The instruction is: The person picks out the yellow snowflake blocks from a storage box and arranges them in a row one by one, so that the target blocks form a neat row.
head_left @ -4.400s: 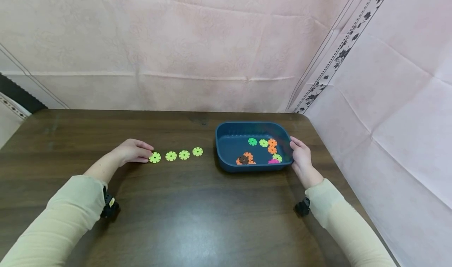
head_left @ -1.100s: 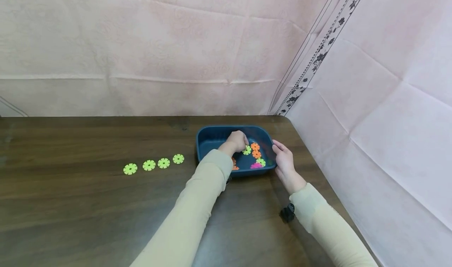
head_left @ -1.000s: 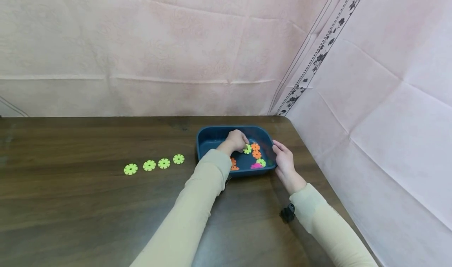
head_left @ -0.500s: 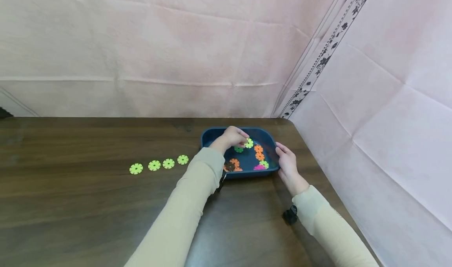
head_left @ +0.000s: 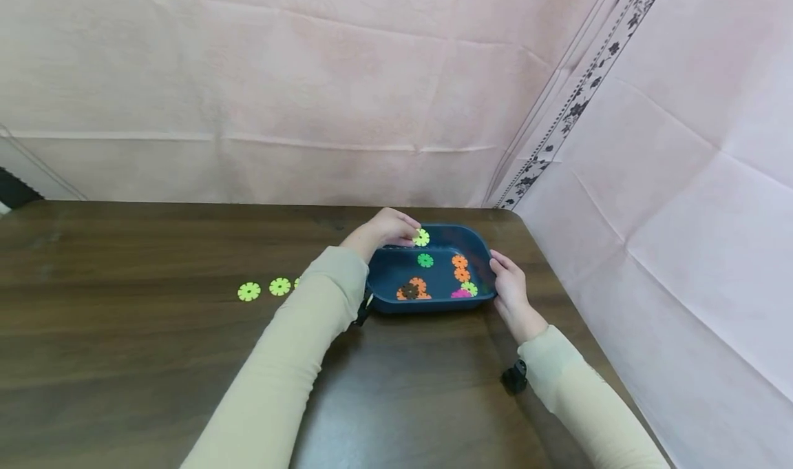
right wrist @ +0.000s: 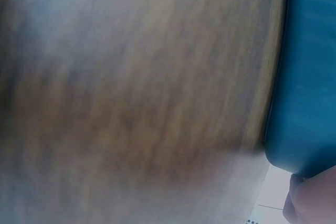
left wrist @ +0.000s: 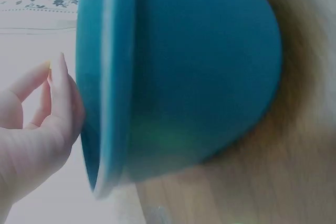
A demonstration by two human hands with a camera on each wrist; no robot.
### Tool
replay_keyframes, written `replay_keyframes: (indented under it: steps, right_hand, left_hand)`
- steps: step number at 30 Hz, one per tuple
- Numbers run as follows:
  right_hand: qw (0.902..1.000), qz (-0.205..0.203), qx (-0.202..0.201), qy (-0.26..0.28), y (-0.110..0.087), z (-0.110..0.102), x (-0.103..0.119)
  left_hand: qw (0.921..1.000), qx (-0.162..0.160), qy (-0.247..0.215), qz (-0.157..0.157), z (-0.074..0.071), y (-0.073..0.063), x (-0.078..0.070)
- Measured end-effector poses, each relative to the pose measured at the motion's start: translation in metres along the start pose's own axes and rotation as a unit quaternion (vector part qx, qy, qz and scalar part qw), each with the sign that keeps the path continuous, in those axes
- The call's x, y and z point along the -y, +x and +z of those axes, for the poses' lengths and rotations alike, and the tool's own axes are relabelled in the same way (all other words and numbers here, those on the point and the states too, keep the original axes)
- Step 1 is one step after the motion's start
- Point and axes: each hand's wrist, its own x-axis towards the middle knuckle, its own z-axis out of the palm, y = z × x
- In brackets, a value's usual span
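My left hand (head_left: 389, 227) pinches a yellow-green snowflake disc (head_left: 422, 237) between thumb and fingers, over the back left part of a blue plastic tub (head_left: 434, 306). In the left wrist view only a small yellowish bit shows at the fingertips, beside the tub's rim (left wrist: 113, 77). My right hand (head_left: 513, 293) grips the tub's right end, thumb at the rim. Inside the tub lie a green disc (head_left: 425, 260), orange discs (head_left: 460, 261), a brown disc (head_left: 410, 290), a magenta disc (head_left: 461, 294) and another yellow-green one (head_left: 469, 288).
Left of the tub, yellow-green discs (head_left: 249, 291) lie in a row on the brown wooden table (head_left: 124, 359). The left sleeve (head_left: 297, 338) covers part of that row. Pale cloth (head_left: 310, 97) hangs behind the table and along its right side.
My left hand went from the row into the tub, took hold of a yellow-green disc, and has lifted it up and left. The right hand keeps its grip on the tub.
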Motion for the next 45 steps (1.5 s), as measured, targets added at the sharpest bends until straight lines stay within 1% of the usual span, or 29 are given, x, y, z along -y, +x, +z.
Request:
replay_keyframes:
  steps: [4, 11, 15, 18, 21, 26, 35, 42, 45]
  right_hand:
    - [1.0, 0.0, 0.0, -0.003, 0.0, -0.002, -0.002]
    - [0.9999, 0.009, 0.001, 0.004, 0.002, -0.002, -0.002]
    - [0.9999, 0.007, 0.004, 0.011, 0.003, 0.001, 0.0]
    - [0.9998, 0.007, 0.002, 0.016, 0.004, 0.002, 0.002]
    - [0.9998, 0.01, 0.003, 0.015, 0.004, 0.003, 0.003]
    - [0.9998, 0.011, 0.006, 0.012, 0.003, 0.004, 0.005]
    - [0.9996, 0.022, 0.002, 0.015, 0.004, 0.0, 0.006]
    - [0.9999, 0.006, -0.001, 0.014, 0.005, 0.003, 0.002]
    - [0.9999, 0.006, -0.001, 0.011, 0.005, 0.004, 0.003]
  left_hand:
    - [1.0, -0.001, 0.001, 0.004, -0.013, -0.004, 0.002]
    - [0.9995, -0.015, -0.02, -0.019, -0.039, -0.013, 0.001]
    - [0.9991, -0.029, -0.027, -0.016, -0.058, -0.02, -0.003]
    - [0.9994, -0.028, -0.019, -0.009, -0.071, -0.026, -0.004]
    - [0.9997, -0.02, -0.013, -0.004, -0.084, -0.033, -0.002]
    - [0.9995, -0.018, -0.027, 0.004, -0.104, -0.044, 0.007]
    - [0.9992, -0.017, -0.036, 0.005, -0.132, -0.065, 0.023]
    - [0.9979, -0.017, -0.061, 0.017, -0.159, -0.092, 0.037]
    - [0.9979, -0.017, -0.059, 0.021, -0.172, -0.103, 0.045]
